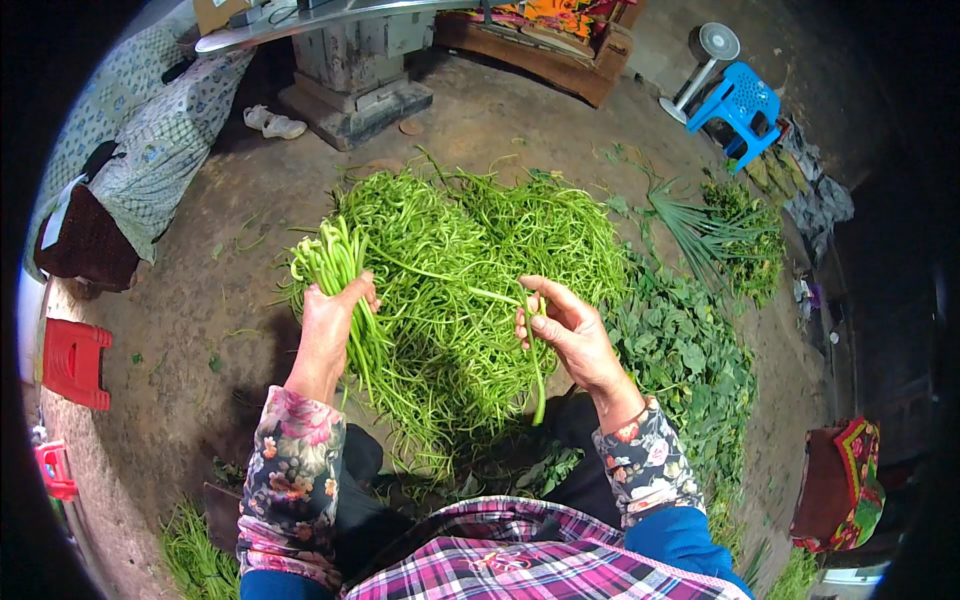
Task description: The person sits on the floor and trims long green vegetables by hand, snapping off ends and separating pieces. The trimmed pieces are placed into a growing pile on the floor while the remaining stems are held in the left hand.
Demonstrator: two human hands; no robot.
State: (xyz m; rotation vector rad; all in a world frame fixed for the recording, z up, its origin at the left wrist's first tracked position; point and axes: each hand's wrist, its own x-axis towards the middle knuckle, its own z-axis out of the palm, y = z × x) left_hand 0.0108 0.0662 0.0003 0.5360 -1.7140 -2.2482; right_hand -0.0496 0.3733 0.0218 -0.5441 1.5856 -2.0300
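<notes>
My left hand [334, 319] is closed around a bundle of green stems [341, 262], their cut ends pointing up and away from me. My right hand [562, 319] pinches a few loose stems [538, 375] between thumb and fingers, one of them hanging down towards me. Beneath and between both hands a large heap of thin green stems [465, 300] lies on the floor. To the right of the heap, stripped dark green leaves [682, 352] are piled up, close to my right forearm.
Long narrow leaves [690, 232] lie at the right beyond the leaf pile. A blue plastic stool [742, 109] and a white fan [718, 43] stand at the back right. Further off are a table pedestal [352, 90] and white shoes [274, 122]. Another stem bundle [196, 551] lies lower left.
</notes>
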